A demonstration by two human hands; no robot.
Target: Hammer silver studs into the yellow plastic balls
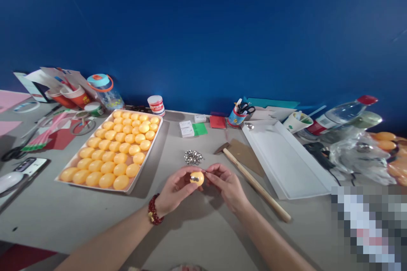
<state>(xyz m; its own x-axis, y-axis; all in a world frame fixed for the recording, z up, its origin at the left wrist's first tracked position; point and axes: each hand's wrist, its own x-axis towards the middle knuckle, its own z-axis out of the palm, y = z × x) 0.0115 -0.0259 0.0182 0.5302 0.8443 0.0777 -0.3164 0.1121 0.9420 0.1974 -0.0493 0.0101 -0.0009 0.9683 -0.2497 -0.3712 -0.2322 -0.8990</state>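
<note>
My left hand (pixel 178 188) is closed round an orange ping-pong ball (pixel 198 178), with a few shiny silver studs showing on its near side. A red bead bracelet (pixel 154 209) circles my left wrist. At the ball's right side, the fingertips of my right hand (pixel 224 182) pinch a small dark-looking metal tack (pixel 205 172), mostly hidden by the fingers. Just beyond both hands lies a loose pile of silver tacks (pixel 193 157). A hammer (pixel 254 182) with a wooden handle rests right of my right hand, its head over a brown card (pixel 244 155).
At left stands a white tray (pixel 129 190) filled with rows of orange balls. A white tray (pixel 288 156) sits at right. Small white boxes (pixel 186 129), a pen cup (pixel 236 117) and a round tub (pixel 156 105) stand near the blue wall. Bottles (pixel 341 112) lean at far right.
</note>
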